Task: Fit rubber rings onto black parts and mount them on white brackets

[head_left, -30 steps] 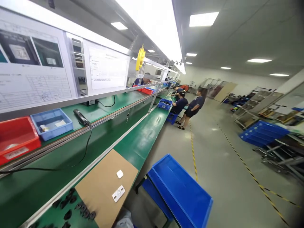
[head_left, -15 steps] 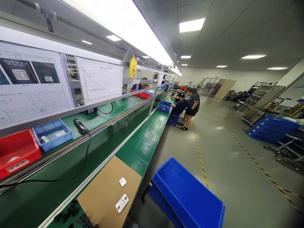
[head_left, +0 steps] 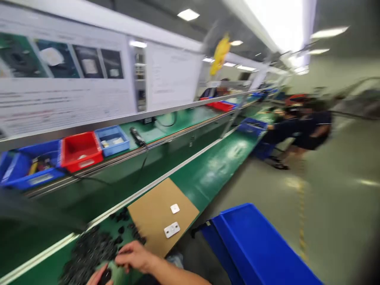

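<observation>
The small, dark, rounded piece (head_left: 105, 276) at the bottom edge of the view has a smooth, faintly shiny face; motion blur and the frame edge hide its finer shape. It lies between the thumb and fingers of the left hand (head_left: 99, 277), which is cut off by the frame. That grip is closed around the piece, with the digits against its sides.

Behind the left hand spreads a heap of small black plastic-looking parts (head_left: 89, 251), matt and jumbled on the green work surface (head_left: 204, 170). Looser parts trail off to the right, up to the edge of a flat brown cardboard sheet (head_left: 151, 217).

Just right of the piece, and apart from it, is the right hand (head_left: 132, 256). Its fingers are bent, with thumb and forefinger brought near each other beside the right edge of the heap; whether anything is pinched between them cannot be told.

On the cardboard, well apart from both hands, lie a white rectangular plate with two dark openings (head_left: 171, 230) and, behind it, a small white rounded-square piece (head_left: 175, 208). The two do not touch. Farther right, beside the bench, a large blue plastic tray (head_left: 264, 245) sits tilted in the view, its visible inside a plain blue.
</observation>
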Motion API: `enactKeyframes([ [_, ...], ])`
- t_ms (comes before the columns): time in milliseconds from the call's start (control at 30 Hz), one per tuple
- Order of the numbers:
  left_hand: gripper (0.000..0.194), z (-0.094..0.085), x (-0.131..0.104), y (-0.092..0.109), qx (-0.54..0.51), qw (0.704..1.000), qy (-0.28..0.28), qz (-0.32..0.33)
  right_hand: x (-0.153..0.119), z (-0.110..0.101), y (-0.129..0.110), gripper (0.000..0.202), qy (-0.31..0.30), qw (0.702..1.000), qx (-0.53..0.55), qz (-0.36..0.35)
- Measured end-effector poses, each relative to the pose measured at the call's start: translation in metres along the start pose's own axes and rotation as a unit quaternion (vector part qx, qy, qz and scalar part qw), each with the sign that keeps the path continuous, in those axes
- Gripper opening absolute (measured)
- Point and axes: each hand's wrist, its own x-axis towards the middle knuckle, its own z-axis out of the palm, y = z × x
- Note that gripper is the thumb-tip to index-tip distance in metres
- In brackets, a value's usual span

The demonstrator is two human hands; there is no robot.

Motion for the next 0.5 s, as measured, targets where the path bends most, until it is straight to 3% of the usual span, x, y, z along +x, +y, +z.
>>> enactKeyframes([
  [67, 0.043, -0.018, -0.027, -0.019, -0.07, 0.996, 0.045, -0.016, -0.006, 0.01, 0.004, 0.042, 0.0, 0.999, 0.053, 0.005],
  [100, 0.045, -0.026, -0.037, -0.024, -0.164, 0.983, 0.087, 0.007, -0.01, 0.012, 0.005, 0.047, -0.002, 0.997, 0.073, 0.0],
  [167, 0.05, -0.038, -0.047, -0.025, -0.267, 0.958, 0.094, 0.034, -0.016, 0.01, 0.003, 0.057, -0.013, 0.996, 0.092, -0.016],
  [333, 0.049, -0.048, -0.046, -0.012, -0.328, 0.941, 0.077, 0.044, -0.028, -0.007, -0.024, 0.039, 0.0, 0.995, 0.028, -0.1],
  [500, 0.046, -0.047, -0.052, -0.011, -0.353, 0.93, 0.065, 0.076, -0.029, -0.014, -0.042, 0.034, -0.018, 0.987, -0.044, -0.157],
])
